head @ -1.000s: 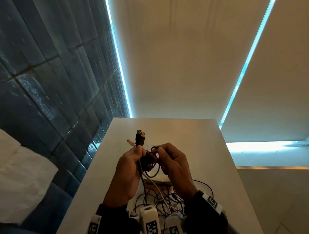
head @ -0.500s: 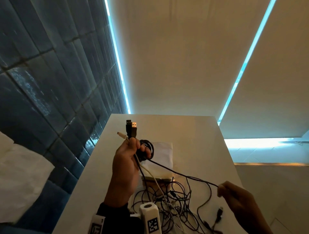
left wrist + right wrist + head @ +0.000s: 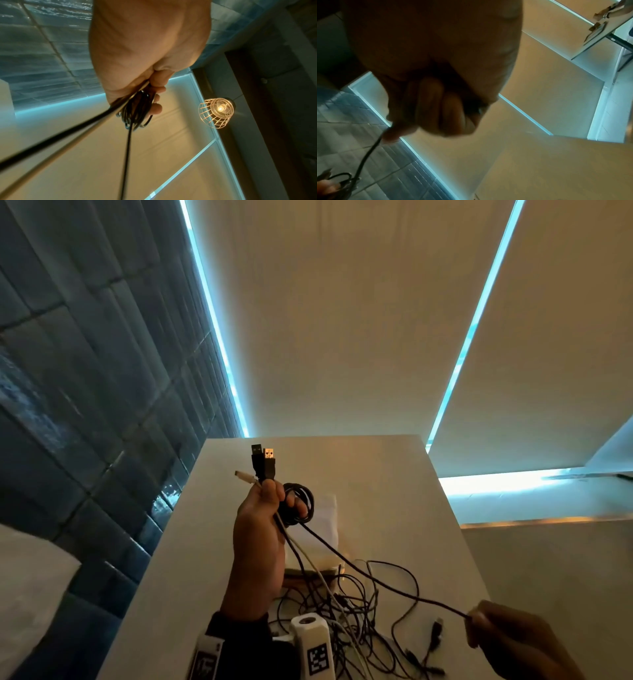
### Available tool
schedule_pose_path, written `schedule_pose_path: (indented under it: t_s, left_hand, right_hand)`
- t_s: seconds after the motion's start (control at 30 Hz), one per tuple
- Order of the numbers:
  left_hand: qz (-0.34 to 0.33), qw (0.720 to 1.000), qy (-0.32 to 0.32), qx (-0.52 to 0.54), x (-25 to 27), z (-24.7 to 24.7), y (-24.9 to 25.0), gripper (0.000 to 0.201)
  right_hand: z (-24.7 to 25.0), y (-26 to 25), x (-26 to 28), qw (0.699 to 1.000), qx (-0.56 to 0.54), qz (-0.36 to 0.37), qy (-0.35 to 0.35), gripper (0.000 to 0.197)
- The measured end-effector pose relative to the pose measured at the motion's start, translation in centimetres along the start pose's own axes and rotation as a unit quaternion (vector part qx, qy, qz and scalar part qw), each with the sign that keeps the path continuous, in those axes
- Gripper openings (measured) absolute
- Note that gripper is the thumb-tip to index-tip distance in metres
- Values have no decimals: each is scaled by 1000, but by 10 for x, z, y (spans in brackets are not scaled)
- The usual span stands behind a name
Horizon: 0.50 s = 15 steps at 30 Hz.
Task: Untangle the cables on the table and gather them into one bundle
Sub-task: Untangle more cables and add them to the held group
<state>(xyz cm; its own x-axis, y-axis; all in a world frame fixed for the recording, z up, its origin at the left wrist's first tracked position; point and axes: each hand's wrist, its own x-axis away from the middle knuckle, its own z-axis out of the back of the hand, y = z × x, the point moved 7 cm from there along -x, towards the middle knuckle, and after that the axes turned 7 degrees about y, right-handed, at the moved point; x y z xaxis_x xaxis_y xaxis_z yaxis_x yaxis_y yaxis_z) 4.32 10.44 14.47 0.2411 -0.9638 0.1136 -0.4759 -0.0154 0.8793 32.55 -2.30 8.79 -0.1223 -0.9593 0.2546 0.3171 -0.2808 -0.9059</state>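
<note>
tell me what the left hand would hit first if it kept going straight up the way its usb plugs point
Probably nothing: above the left hand and its USB plugs the head view shows only open air before the far ceiling, though depth is hard to judge.

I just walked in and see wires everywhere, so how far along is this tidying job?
Early days. Done: a small black coil and three plug ends sit gathered in the left hand. In hand: the right hand pinches a black cable stretched from that coil, drawing it out of the heap. Left: most cables still lie in a tangled pile on the table.
</note>
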Motion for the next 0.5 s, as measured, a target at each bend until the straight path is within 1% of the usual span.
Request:
schedule_pose_path:
  t_s: [0.07, 0.1, 0.13, 0.17, 0.2, 0.23, 0.27, 0.3, 0.33, 0.4, 0.5]
  left_hand:
    - [7, 1000, -9, 13, 2, -2, 2, 31]
    - [12, 1000, -16, 24, 3, -5, 3, 30]
    - [18, 999, -23, 34, 5, -8, 4, 31]
    - [23, 998, -31, 42, 7, -12, 4, 31]
    - [27, 998, -39, 47, 10, -16, 3, 31]
    - [32, 997, -45, 49, 13, -21, 2, 30]
    - [35, 997, -51, 49, 15, -24, 1, 31]
    - [36, 997, -54, 49, 17, -27, 1, 31]
    - [36, 997, -55, 48, 19, -29, 0, 31]
    - [34, 997, -59, 46, 20, -31, 0, 30]
    - [42, 996, -71, 36, 23, -33, 0, 28]
  right_hand:
    - [-8, -8, -3, 997, 39, -4, -71, 24]
    - [-12, -9, -7, 994, 50, -7, -92, 18]
    - [-17, -12, -12, 993, 69, -8, -95, 24]
    - [-21, -13, -19, 992, 91, 6, -90, 41]
    - [-26, -19, -25, 989, 117, 36, -78, 60]
    - [-32, -27, -32, 984, 148, 74, -61, 73]
    - [-39, -39, -36, 979, 170, 105, -43, 79]
    - [-44, -52, -40, 976, 177, 128, -17, 81]
    - [-48, -67, -42, 974, 172, 148, 9, 79]
    - [-65, -96, -46, 970, 152, 185, 29, 66]
    - [-100, -121, -46, 968, 126, 219, -4, 40]
